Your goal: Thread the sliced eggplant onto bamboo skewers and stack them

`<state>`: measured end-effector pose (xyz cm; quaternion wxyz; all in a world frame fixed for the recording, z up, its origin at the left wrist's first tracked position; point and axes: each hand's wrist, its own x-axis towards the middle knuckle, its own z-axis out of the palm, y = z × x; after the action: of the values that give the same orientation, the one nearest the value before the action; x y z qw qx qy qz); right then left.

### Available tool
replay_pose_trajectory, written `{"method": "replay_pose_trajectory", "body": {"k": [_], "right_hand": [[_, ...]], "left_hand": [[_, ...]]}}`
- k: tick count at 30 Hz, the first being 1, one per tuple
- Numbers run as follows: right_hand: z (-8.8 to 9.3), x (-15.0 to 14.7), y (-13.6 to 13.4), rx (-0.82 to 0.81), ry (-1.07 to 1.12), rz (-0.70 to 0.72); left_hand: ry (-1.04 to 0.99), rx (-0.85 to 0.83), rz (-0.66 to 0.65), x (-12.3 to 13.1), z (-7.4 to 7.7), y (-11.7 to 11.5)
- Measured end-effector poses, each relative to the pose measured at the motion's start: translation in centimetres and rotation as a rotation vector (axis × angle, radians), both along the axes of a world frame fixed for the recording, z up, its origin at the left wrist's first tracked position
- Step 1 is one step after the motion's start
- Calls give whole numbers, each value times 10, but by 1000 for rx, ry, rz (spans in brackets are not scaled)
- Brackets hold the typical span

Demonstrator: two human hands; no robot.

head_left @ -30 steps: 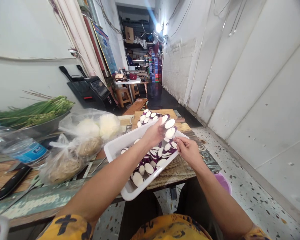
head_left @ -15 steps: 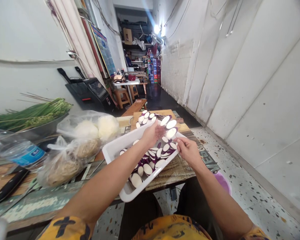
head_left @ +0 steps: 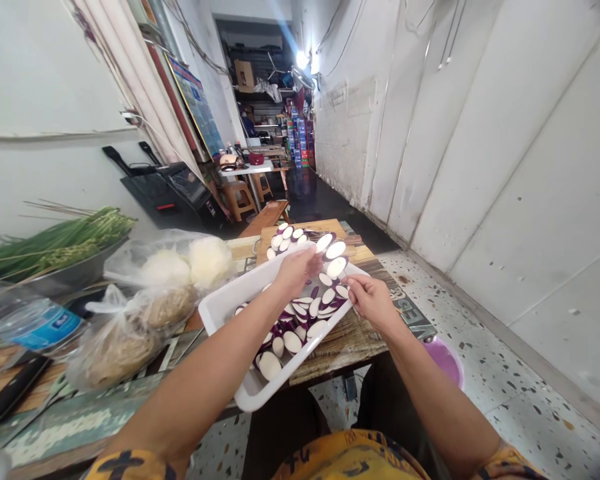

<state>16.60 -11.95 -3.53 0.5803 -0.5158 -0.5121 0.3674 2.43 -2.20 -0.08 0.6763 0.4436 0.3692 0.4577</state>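
Head view: at the right end of a smooth white plastic tray [head_left: 219, 319], the right hand [head_left: 371, 297] pinches a thin stick bearing oval, purple-rimmed white slices [head_left: 335, 250]. Over the tray, the left hand [head_left: 300, 270] is beside those slices; whether it grips them, I cannot tell. More ovals [head_left: 293, 342] overlap inside the tray. Beyond it lies a wooden board [head_left: 323, 227]; left, crinkled clear bags [head_left: 123, 350] crowd close.
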Motion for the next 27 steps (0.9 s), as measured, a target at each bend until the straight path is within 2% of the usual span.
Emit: {"method": "replay_pose_trajectory", "body": {"k": [4,9,12,15,18,23,27], "right_hand": [[0,1,-1,4,-4,2],[0,0,-1,19,-52,-31],[1,0,-1,20,-105,-59],[4,-1,-3,-1,-118,-45],[9,-3,-6,-29,-56,12],[14,-8,-9,-131,94,80],[12,-8,-9,-22,-24,-13]], "left_hand": [[1,-5,3,1,0,-1],[18,38,-98,2,2,-6],[-6,67,-108,1,4,-9],[-62,39,-184,0,7,-10],[-150,-6,-263,-1,6,-8],[-177,22,-230,0,-1,-6],[-150,26,-276,2,-2,-8]]}}
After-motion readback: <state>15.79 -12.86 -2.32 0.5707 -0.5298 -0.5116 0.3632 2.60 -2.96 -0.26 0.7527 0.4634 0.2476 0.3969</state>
